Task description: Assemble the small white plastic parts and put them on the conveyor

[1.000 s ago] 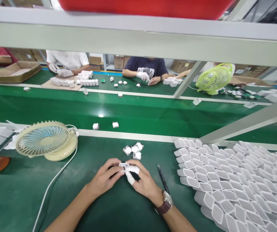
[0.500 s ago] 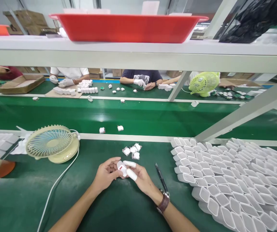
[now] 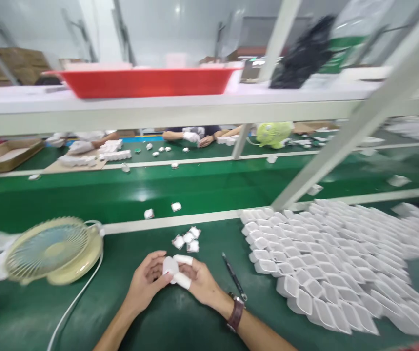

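Between my two hands is a small white plastic housing (image 3: 170, 266), held above the green table (image 3: 150, 321). The fingers of my left hand (image 3: 147, 280) are closed on its left side, with the thumb along its lower edge. From the right, my right hand (image 3: 202, 280) grips the same piece; white covers wrap its thumb and forefinger. Just beyond my hands lies a small cluster of white parts (image 3: 188, 238). A black pen-like tool (image 3: 234, 277) rests to the right of my right hand.
Many white open-ended shells (image 3: 315, 263) stand in rows at right. A cream fan (image 3: 53, 251) with a white cable is at left. Beyond runs a green conveyor (image 3: 85, 190) with scattered parts. Overhead, a shelf (image 3: 139, 114) bears a red tray (image 3: 150, 83); a slanted post (image 3: 326, 151) supports it.
My view has tilted up and turned right, so the scene sits lower and further left. Both hands still hold the white housing, whose red mark is now mostly covered.
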Tool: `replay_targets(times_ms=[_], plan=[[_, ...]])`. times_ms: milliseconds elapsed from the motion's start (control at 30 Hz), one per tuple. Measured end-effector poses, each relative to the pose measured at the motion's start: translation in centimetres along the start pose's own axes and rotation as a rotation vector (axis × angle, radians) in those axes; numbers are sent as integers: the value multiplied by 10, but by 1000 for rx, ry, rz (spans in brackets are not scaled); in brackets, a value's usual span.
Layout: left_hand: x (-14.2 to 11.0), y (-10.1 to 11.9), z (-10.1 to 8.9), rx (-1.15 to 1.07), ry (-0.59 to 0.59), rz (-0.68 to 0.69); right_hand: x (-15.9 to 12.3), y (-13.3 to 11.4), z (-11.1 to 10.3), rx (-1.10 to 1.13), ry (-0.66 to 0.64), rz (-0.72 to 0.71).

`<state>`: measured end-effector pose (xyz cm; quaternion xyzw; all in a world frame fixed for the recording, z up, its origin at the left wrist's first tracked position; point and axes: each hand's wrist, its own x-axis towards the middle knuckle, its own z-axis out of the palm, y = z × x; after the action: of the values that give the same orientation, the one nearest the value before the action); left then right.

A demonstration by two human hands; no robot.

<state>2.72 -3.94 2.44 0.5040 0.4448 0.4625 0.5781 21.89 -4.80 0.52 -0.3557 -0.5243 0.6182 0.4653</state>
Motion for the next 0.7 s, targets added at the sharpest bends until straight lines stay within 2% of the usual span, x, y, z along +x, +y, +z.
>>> replay_targets(times_ms=[67, 133, 233, 300, 433, 500, 567, 633, 700], plan=[[2, -5, -6, 18, -49, -20, 0, 2, 1, -97, 53, -120], [9, -13, -12, 79, -43, -49, 1, -3, -4, -304, 52, -206], [26, -18, -19, 198, -120, -116, -2, -16, -15, -622, 20, -220], [42, -12, -25, 271, -115, -94, -7, -24, -21, -777, -5, -214], [93, 18, -40, 543, 71, 70, -14, -28, -23, -958, -53, -288], [124, 35, -51, 741, 234, 140, -16, -26, -22, -1013, -63, -329], [152, 47, -63, 910, 407, 134, -17, -25, -19, -1063, -83, -360], [171, 52, -71, 984, 466, 117, -17, -24, -17, -1115, -112, -392], [181, 53, -72, 1026, 473, 113, -17, -23, -16, -1170, -139, -424]])
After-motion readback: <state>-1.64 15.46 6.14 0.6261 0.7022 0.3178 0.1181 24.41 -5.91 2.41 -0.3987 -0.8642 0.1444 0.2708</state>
